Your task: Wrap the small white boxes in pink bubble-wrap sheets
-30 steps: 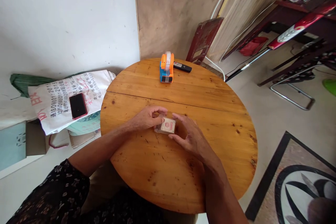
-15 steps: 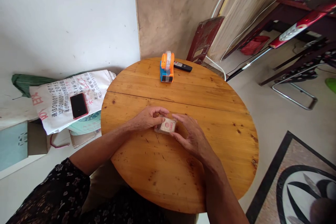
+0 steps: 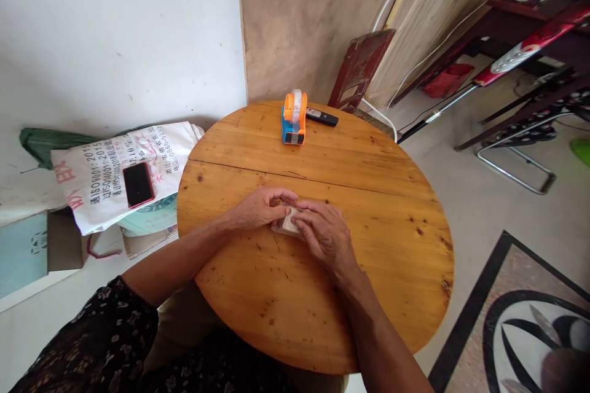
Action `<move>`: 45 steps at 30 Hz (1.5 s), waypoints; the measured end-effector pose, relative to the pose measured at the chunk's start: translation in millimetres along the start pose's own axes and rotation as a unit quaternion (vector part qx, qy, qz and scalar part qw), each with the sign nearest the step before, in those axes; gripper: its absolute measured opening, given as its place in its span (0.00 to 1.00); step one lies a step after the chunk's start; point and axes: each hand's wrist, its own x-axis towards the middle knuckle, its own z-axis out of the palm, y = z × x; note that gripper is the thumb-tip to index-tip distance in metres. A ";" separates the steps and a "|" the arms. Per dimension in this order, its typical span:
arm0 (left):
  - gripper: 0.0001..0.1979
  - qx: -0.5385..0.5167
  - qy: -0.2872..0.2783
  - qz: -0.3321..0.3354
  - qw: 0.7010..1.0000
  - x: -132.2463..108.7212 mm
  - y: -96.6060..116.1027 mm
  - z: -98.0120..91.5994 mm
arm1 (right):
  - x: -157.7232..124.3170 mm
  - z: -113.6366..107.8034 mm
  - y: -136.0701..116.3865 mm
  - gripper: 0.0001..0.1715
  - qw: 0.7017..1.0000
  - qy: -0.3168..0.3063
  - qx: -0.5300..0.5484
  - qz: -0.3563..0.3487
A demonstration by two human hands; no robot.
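A small white packet (image 3: 286, 226) in clear plastic lies near the middle of the round wooden table (image 3: 276, 295). My left hand (image 3: 257, 207) grips it from the left, thumb on its top and fingers curled round its far side. From the right, my right hand (image 3: 328, 234) is bent over the packet with its fingers on the top and right side. The fingers cover most of the packet, so its pink print is hidden, and I cannot tell how firmly the right fingers hold it.
At the table's far edge stands an orange and blue tape dispenser (image 3: 294, 120) beside a black remote control (image 3: 325, 116). A red chair (image 3: 362, 67) is behind them. To the left, a phone (image 3: 138, 185) rests on a white printed sack (image 3: 87, 196).
My right hand has moved left and closed over the packet, covering its printed top. My left hand has stayed in place.
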 end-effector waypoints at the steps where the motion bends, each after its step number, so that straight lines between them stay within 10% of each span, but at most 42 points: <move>1: 0.18 -0.001 0.001 -0.001 1.000 -0.2 0.4 0.2 | 0.5 0.9 -1.0 0.07 1.000 0.009 0.008 0.012; 25: 0.18 0.082 0.000 0.006 0.997 -2.2 0.1 6.9 | 11.0 1.7 3.7 0.12 0.984 0.047 0.028 0.172; 45: 0.17 0.076 0.002 -0.001 0.997 -2.1 1.2 5.8 | 7.4 1.5 -2.8 0.07 0.998 0.034 0.000 0.059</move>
